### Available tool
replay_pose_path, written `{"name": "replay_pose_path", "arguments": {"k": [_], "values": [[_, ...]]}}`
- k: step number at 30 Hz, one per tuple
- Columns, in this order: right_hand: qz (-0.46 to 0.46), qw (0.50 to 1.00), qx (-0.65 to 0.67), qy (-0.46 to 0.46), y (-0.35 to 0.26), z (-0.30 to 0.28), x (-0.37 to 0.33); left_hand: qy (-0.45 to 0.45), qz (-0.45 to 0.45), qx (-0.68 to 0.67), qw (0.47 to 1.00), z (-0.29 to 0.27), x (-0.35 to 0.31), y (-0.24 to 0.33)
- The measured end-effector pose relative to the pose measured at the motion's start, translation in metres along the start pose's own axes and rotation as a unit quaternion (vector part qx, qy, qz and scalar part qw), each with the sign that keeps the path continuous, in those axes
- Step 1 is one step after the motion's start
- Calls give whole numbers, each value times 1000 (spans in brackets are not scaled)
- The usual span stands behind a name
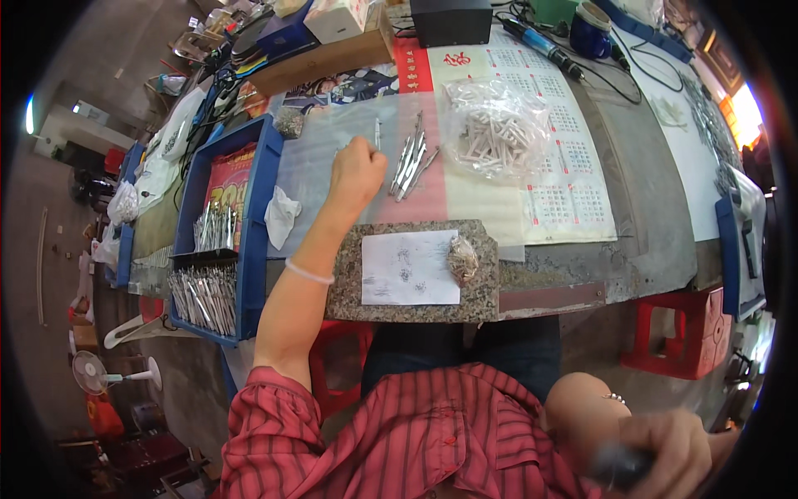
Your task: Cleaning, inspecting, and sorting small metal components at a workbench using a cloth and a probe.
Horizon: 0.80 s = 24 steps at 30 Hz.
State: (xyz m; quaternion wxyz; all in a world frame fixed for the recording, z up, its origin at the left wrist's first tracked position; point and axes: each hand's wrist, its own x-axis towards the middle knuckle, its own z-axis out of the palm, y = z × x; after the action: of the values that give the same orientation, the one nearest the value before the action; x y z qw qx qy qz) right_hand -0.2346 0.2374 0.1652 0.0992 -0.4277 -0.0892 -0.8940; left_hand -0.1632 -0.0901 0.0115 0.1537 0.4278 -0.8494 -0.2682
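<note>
My left hand [361, 171] is closed over the clear plastic sheet on the table. A slim silver rod [377, 133] meets its fingertips, in their pinch as far as I can see. Just right of that hand, several similar metal rods [409, 166] lie in a loose bunch. At the lower right, close to my body, my right hand [669, 449] is curled round a dark rounded object [622, 467], blurred by motion. In front of me a granite slab [349, 274] bears white paper [411, 270] with small dark bits, and a small clear bag [462, 259].
A clear bag of white sticks [499, 133] lies on the calendar sheet [582, 183]. At left, a blue tray [259, 179] holds many metal rods [204, 298], beside a crumpled tissue [282, 218]. A wooden box [332, 64] stands behind. A red stool [677, 333] is under the table.
</note>
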Motion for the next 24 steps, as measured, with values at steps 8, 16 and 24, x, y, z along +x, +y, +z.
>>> {"name": "replay_pose_path", "arguments": {"k": [8, 16, 24], "values": [[488, 645, -587, 37, 30, -121, -20, 19, -32, -461, 886, -52, -136, 11], [378, 468, -722, -341, 102, -211, -18, -6, -95, -647, 756, -66, -231, -13], [338, 327, -756, -455, 125, -227, -34, -51, -65, -637, 766, -60, -257, -21]]}}
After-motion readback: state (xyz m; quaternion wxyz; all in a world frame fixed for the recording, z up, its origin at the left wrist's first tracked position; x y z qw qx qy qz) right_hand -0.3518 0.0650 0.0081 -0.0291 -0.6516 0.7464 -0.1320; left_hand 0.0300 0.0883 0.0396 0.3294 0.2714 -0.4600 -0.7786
